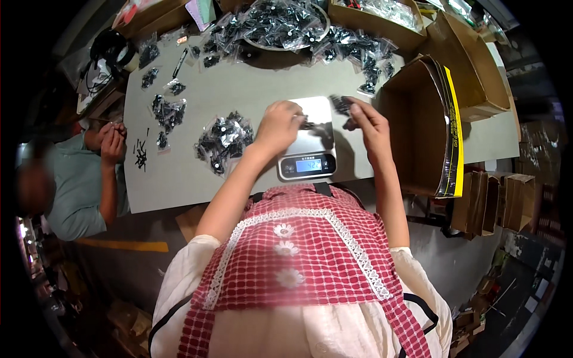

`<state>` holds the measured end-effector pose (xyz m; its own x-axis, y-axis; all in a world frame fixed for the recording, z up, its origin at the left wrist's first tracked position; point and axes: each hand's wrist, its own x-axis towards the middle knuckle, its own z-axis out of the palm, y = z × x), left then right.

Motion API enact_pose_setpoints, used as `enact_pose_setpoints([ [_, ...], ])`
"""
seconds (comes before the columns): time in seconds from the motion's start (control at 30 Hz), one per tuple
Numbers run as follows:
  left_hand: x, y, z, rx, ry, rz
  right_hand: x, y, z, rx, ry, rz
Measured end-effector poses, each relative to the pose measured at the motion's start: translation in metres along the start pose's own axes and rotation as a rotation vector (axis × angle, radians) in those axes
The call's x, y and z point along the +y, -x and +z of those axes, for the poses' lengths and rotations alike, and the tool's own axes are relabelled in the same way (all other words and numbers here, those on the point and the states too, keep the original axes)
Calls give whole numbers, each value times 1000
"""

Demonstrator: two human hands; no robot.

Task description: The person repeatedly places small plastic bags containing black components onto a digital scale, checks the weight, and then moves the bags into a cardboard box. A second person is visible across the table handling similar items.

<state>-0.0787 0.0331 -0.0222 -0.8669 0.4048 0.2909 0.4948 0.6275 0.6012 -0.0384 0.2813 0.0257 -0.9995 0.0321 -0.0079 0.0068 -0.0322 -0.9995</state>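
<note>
The work seems to me partly done: many small bags of black parts (pixel 224 142) already lie in a heap left of the scale (pixel 298 148), while one blurred dark bunch (pixel 341 105), pinched in the right hand (pixel 372 124) near the scale's right edge, is not yet set down. The left hand (pixel 279 126) is over the scale, fingers bent near dark pieces (pixel 307 125), but I cannot tell if it grips them. I count one scale and one pen (pixel 179 63); the bags overlap too much for counting.

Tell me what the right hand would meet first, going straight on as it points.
Likely the bags of black parts across the table, though the right hand might pass above them.
</note>
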Motion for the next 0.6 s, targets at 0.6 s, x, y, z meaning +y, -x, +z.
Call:
enact_pose_setpoints([
  [0.6,-81,87,-92,469,-270,-437,80,-95,-41,270,919,-105],
])
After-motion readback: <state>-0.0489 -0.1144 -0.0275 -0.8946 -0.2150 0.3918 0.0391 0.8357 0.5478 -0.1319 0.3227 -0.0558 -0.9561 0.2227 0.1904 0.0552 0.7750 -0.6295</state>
